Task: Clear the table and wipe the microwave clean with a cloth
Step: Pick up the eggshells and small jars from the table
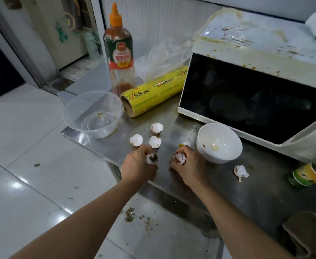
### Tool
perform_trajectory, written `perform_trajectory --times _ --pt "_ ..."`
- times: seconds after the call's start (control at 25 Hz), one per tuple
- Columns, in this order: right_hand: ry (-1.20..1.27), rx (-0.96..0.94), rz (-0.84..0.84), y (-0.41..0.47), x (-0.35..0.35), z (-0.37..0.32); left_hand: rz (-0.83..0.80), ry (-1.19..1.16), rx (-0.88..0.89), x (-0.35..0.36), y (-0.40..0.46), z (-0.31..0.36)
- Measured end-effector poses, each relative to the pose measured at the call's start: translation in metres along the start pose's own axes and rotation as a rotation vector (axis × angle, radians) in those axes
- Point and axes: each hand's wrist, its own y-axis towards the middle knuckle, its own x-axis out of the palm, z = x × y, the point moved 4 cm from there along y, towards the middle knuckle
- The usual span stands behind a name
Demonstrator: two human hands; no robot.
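Gathering waste off the steel counter (172, 116), left hand (137, 165) and right hand (189, 165) fingers are each pinching one broken white eggshell half (151, 159).

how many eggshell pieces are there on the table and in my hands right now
6: three loose on the table at and; one in the left hand at; one in the right hand at; one near the white bowl at. The hands may hide more.

1. You can read "SUNWRAP" on the yellow cling-film roll (154, 91) — printed repeatedly along its length.
2. Your sauce bottle (119, 51) carries a red label with Chinese characters — too blurred to read.
3. The lettering on the green bottle (309, 173) at the table's right edge is unreadable.
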Motion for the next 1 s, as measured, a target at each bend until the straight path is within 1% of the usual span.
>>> perform_trajectory --times 0.24,0.48,0.6,0.68,0.8,0.88,1.0 --pt "-0.003 -0.024 -0.035 0.002 0.000 0.004 0.015 0.047 -0.018 0.002 0.004 0.002" --pt "-0.045 -0.043 -0.056 0.003 0.003 0.006 0.033 0.023 0.053 -0.002 0.005 0.002" --pt "-0.045 -0.040 -0.026 0.008 0.002 -0.006 0.096 -0.028 0.080 -0.016 0.009 0.000" --pt "0.011 -0.049 0.022 0.015 -0.002 -0.020 0.144 -0.062 0.115 -0.030 0.019 -0.002" --pt "0.073 -0.077 0.063 0.027 -0.004 -0.037 0.175 -0.063 0.111 -0.041 0.044 -0.010" --pt "0.069 -0.095 0.059 0.033 0.000 -0.044 0.148 -0.047 0.087 -0.038 0.059 -0.018" --pt "0.100 -0.117 0.066 0.041 0.008 -0.056 0.063 -0.020 0.065 -0.028 0.069 -0.027"
